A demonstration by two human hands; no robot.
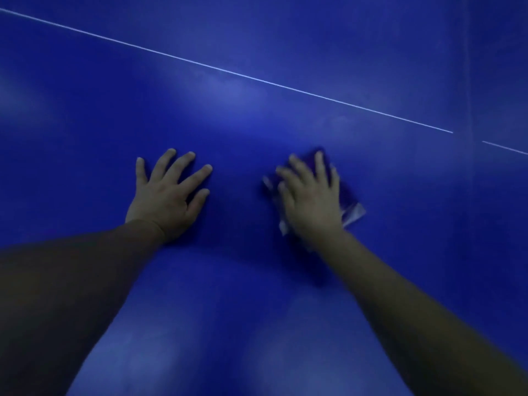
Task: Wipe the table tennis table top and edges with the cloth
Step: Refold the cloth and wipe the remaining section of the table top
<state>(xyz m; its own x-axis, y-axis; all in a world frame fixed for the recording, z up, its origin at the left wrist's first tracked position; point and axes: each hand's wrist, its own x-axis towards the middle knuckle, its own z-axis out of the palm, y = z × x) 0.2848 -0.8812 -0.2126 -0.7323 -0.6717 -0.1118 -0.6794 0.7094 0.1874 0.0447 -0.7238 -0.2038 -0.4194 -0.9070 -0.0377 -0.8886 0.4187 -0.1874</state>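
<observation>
One view only — a head camera, looking forward and steeply down onto the blue counter (257,52) from close above. Both forearms reach in from the bottom edge, and the wide lens fills the whole picture with counter — its white line (228,71) slanting across the top.
</observation>
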